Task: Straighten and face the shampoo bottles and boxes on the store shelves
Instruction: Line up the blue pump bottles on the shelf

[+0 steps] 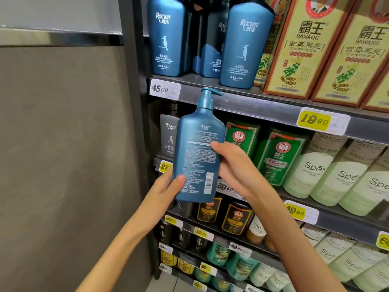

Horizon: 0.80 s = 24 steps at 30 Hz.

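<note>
Holding a teal pump bottle (195, 157) in both hands, near upright, back label and barcode toward the camera, in front of the left end of the shelves (252, 104). Gripping its lower left edge with the left hand (166, 186), thumb curled onto the label. Clasping its right side with the right hand (235, 169), thumb across the label; remaining fingers hidden behind, probably wrapped round. Above, at the top shelf's left end, blue Raclen bottles (168, 39) facing forward beside yellow Bawang boxes (299, 49).
</note>
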{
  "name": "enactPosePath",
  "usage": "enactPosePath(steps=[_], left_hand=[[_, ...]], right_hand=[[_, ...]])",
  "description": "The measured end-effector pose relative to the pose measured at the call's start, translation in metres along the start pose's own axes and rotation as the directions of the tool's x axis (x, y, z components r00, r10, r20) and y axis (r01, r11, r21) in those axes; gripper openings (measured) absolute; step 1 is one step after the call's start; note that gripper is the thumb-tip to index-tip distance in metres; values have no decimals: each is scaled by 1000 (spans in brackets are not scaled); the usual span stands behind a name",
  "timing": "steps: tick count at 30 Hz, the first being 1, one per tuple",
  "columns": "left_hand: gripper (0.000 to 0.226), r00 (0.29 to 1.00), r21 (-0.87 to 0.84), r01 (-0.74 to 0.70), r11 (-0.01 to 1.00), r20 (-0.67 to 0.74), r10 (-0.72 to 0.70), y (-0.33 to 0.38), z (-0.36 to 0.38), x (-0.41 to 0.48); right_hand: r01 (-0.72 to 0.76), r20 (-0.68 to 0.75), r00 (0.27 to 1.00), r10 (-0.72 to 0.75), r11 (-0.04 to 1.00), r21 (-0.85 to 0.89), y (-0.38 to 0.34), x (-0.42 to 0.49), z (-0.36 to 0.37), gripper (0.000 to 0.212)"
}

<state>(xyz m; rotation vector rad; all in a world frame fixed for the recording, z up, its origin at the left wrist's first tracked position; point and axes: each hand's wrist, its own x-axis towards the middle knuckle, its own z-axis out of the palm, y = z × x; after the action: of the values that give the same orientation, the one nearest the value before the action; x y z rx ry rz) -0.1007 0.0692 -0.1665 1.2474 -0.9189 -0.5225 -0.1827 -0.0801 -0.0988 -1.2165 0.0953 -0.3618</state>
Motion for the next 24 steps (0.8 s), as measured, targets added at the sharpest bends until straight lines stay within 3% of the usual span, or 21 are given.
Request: enactPosePath(steps=[4, 7, 8, 10, 13, 15, 17, 20, 24], left_hand=[[50, 928, 351, -55, 935, -328, 178, 4, 13, -12], [94, 896, 666, 34, 746, -350, 272, 8, 33, -12], [103, 893, 697, 45, 716, -350, 284, 8, 37, -9], [97, 907, 599, -2, 801, -336, 254, 11, 32, -4], [61, 987, 218, -50, 975, -140, 82, 17, 6, -2], [46, 999, 12, -7, 1000, -51, 8, 13, -7, -1], [49, 999, -33, 24, 999, -32, -25, 10, -12, 2], [38, 998, -48, 31, 998, -44, -34, 10, -17, 2], [51, 993, -20, 53, 998, -109, -55, 10, -25, 3]], right_hand=[[65, -162, 983, -90, 987, -149, 5, 0, 18, 31], [68, -232, 966, -116, 976, -206, 14, -3, 34, 30], [74, -229, 966, -124, 974, -215, 15, -4, 37, 32], [85, -178, 974, -139, 957, -278, 12, -4, 37, 37], [32, -90, 993, -73, 920, -391, -4, 3, 25, 40], [-11, 3, 1000, 12, 947, -322, -6, 8, 19, 46], [-4, 77, 997, 20, 980, -200, -1, 12, 22, 48], [47, 36, 998, -43, 994, -97, 10, 15, 24, 48], [74, 28, 997, -71, 992, -98, 25, 13, 25, 40]])
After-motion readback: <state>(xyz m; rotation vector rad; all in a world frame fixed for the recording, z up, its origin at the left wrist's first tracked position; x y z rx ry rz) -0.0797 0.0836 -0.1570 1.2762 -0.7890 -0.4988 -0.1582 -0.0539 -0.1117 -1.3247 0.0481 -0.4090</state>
